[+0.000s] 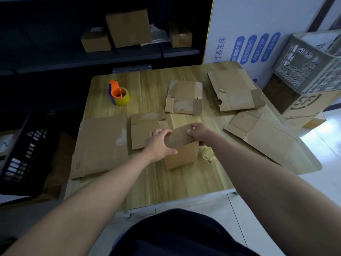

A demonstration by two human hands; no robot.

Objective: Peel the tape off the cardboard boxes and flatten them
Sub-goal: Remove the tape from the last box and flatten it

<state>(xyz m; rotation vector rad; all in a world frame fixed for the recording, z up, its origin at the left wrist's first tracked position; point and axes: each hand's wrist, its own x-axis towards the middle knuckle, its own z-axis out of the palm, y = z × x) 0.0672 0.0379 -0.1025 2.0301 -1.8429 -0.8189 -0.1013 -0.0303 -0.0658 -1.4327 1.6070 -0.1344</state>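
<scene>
A small brown cardboard box (181, 154) stands upright in the middle of the wooden table (147, 182). My left hand (158, 145) grips its left side, thumb on the front face and fingers over the top flap. My right hand (200, 133) grips the right end of that top flap. A crumpled wad of peeled tape (206, 156) lies just right of the box. Several flattened boxes lie around it: one at the left (101, 145), one behind my left hand (144, 130), and others at the centre back (184, 97) and the right (234, 89).
An orange tape dispenser with a yellow roll (119, 94) stands at the table's back left. A dark crate (22, 150) sits left of the table. A grey perforated crate (310, 65) rests on boxes at the right. Taped boxes (129, 26) stand on a back shelf.
</scene>
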